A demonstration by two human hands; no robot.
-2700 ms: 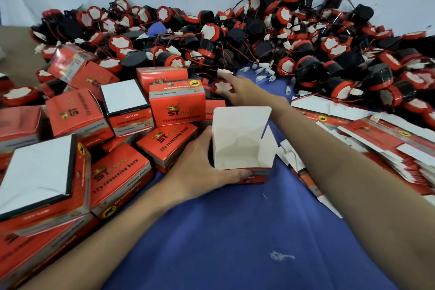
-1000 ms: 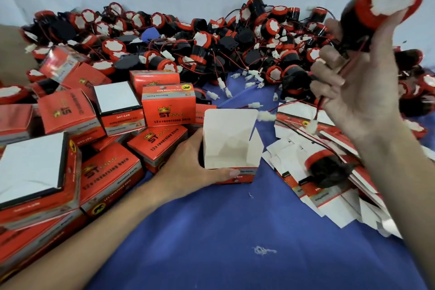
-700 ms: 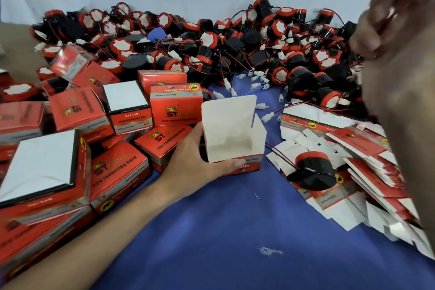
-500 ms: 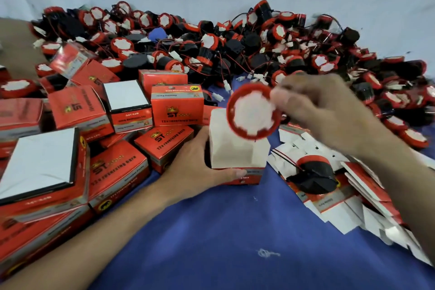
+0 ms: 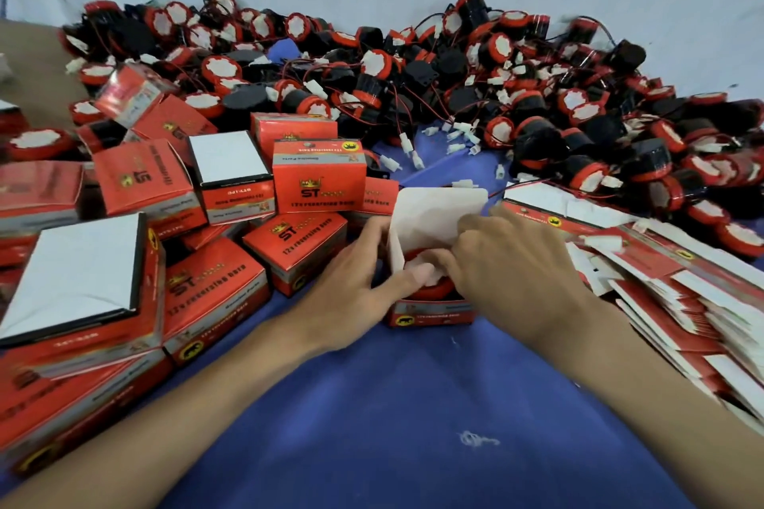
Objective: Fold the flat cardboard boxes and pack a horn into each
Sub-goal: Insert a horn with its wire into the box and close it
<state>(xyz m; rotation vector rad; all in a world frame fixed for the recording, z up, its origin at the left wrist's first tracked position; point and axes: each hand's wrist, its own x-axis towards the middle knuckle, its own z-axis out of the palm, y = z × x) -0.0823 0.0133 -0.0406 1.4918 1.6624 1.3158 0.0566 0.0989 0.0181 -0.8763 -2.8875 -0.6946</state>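
The left hand (image 5: 351, 289) grips the open box (image 5: 432, 312); the right hand (image 5: 512, 260) curls round the horn (image 5: 430, 293) inside it. Beside the left hand, closed boxes (image 5: 318, 182) read "ST".

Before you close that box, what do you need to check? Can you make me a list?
1. Horn in the open box: ok, its red rim shows in the opening.
2. Horn pushed all the way down: cannot tell, the hands cover most of it.
3. Box held steady: ok, the left hand grips its left side.
4. Lid flap free to fold: ok, it stands up at the back.
5. Wire tucked inside: cannot tell, it is hidden under the right hand.
6. Opening clear for closing: not ok, the right hand's curled fingers are on the horn in the opening.
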